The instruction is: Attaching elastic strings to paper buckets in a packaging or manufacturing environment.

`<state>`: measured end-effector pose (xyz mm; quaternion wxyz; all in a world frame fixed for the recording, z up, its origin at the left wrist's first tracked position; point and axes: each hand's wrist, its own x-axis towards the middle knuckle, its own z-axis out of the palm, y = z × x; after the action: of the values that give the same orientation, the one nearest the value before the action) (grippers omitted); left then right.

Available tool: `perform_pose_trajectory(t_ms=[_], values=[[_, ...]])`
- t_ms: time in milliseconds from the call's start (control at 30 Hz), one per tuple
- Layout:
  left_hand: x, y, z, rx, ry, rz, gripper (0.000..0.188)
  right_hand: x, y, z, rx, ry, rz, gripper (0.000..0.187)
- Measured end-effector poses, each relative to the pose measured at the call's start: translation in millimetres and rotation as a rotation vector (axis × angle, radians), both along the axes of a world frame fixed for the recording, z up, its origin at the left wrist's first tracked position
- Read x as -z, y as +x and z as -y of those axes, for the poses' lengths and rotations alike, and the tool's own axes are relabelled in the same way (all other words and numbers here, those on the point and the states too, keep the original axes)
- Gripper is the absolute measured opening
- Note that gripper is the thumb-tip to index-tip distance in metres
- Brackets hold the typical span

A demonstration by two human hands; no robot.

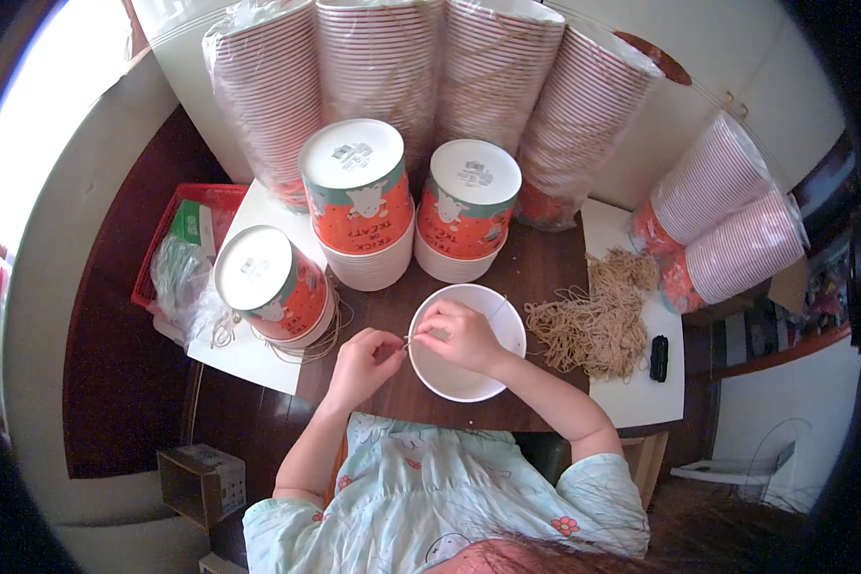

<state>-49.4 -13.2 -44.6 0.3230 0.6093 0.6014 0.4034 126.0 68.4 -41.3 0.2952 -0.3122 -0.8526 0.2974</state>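
Observation:
An open paper bucket (464,383) stands upright in front of me, its white inside facing up. At its left rim my left hand (365,365) and my right hand (459,333) meet with fingertips pinched. Between them shows a short bit of tan cord (407,343), close to the rim; whether it passes through the wall cannot be made out. My right hand reaches over the bucket's opening, while my left hand stays just outside it. A thin light strand also shows at the bucket's right inner side. A loose heap of tan cords (607,330) lies to the right.
Upside-down orange and green bucket stacks (365,225) (464,225) stand behind, another stack (297,297) at left with cords around it. Tall plastic-wrapped stacks (383,67) line the back; two more wrapped stacks (746,249) lean at right. A black object (659,359) lies near the cords. A red basket (153,258) is at left.

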Motion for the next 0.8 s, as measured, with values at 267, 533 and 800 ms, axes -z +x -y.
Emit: perform_pose_trajectory(t_ms=[267, 533, 800], values=[[3, 7, -3, -0.116, 0.251, -0.266, 0.011, 0, 0, 1, -0.028, -0.004, 0.002, 0.010], [-1, 10, -9, -0.067, 0.473, -0.269, 0.013, 1, -1, -1, -0.035, -0.007, -0.017, 0.009], [-4, 13, -4, -0.048, 0.199, -0.037, 0.016, -1, -1, 0, -0.024, -0.023, -0.009, 0.011]])
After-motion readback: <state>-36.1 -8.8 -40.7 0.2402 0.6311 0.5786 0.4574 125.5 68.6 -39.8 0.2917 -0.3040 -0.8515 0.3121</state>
